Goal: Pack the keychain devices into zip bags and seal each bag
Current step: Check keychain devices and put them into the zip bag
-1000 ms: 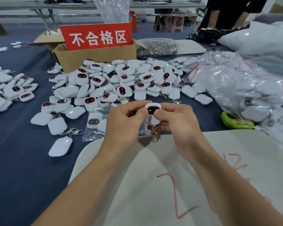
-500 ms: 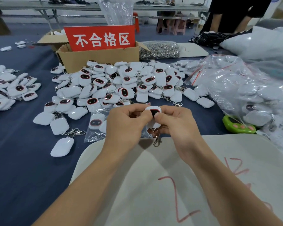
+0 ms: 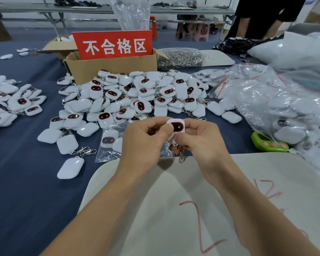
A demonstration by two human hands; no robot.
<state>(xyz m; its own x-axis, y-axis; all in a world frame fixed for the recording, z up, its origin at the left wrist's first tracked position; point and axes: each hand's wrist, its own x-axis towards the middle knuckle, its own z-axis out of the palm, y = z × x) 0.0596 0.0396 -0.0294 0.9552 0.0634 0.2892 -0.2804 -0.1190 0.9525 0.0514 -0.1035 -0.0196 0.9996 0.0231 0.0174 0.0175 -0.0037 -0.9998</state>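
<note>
Keychain device [image 3: 176, 126] pinched between both hands' fingers [image 3: 169, 128].

both hands together, left hand [image 3: 146, 141] and right hand [image 3: 201, 141] with curled, pinching fingers

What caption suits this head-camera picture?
Left hand and right hand pinch one white keychain device, the loose pile behind.

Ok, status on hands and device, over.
Left hand and right hand pinch one keychain device, clasp dangling. Zip bag on table behind them. Nothing blocking.
</note>
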